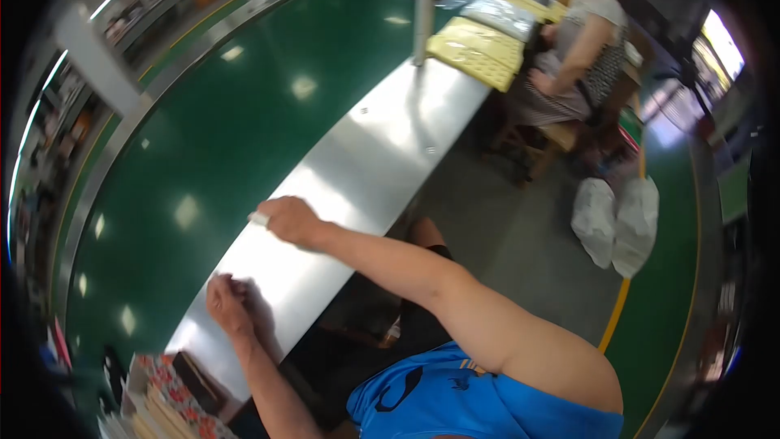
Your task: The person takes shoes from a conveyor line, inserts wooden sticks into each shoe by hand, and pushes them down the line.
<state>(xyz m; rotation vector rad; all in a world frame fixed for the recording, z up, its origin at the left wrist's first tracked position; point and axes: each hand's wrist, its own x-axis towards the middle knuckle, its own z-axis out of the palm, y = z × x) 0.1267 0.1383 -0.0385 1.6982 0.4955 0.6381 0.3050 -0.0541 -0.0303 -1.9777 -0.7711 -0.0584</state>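
My right hand (294,222) is closed above the shiny metal tabletop (357,171), near its edge along the green surface. A small white piece (259,219) shows at its fingertips; whether it is gripped or wrapped round a finger is unclear. Closer to me, my left hand (227,306) hovers over or rests on the same metal top with its fingers curled in. What those fingers hold, if anything, is hidden. Nearest to the left hand, at lower left, stands a floral-patterned box (166,380) with cream-coloured flat pieces inside. A dark flat object (199,380) lies beside it.
Yellow packages (475,50) and a clear-wrapped one (497,16) lie at the table's far end. A metal post (424,8) rises there. One person (581,49) sits beside it. White bags (615,223) stand on the floor. A long green surface (203,154) borders the table.
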